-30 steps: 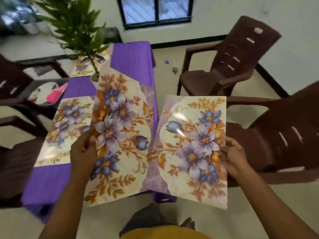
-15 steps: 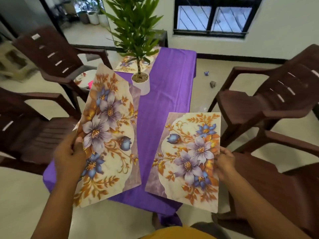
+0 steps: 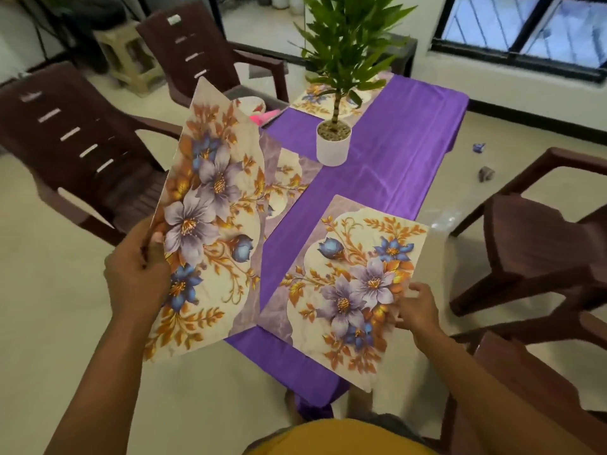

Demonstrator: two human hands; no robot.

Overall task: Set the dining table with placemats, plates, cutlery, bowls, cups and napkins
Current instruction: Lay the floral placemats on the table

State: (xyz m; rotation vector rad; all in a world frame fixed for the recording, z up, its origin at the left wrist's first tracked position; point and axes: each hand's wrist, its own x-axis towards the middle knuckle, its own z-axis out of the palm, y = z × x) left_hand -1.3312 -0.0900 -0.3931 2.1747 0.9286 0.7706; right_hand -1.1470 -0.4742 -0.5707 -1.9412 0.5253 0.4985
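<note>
Two floral placemats are in my hands above the near end of the purple-clothed table (image 3: 387, 178). My left hand (image 3: 138, 274) grips the left placemat (image 3: 210, 224) by its left edge and holds it raised and tilted off the table's left side. My right hand (image 3: 417, 310) pinches the right placemat (image 3: 345, 284) at its right edge, low over the table's near right corner. A third placemat (image 3: 289, 182) lies on the cloth, partly hidden behind the raised one. A fourth placemat (image 3: 328, 100) lies at the far left end behind the plant.
A potted plant in a white pot (image 3: 333, 142) stands mid-table. Brown plastic chairs surround the table: two on the left (image 3: 82, 142) (image 3: 197, 50) and two on the right (image 3: 538, 238). A plate and a pink item (image 3: 262, 113) sit on the far left chair.
My view has swung left and closer. The right placemat has come down toward the table's near right corner. The left placemat stays raised in my left hand.
</note>
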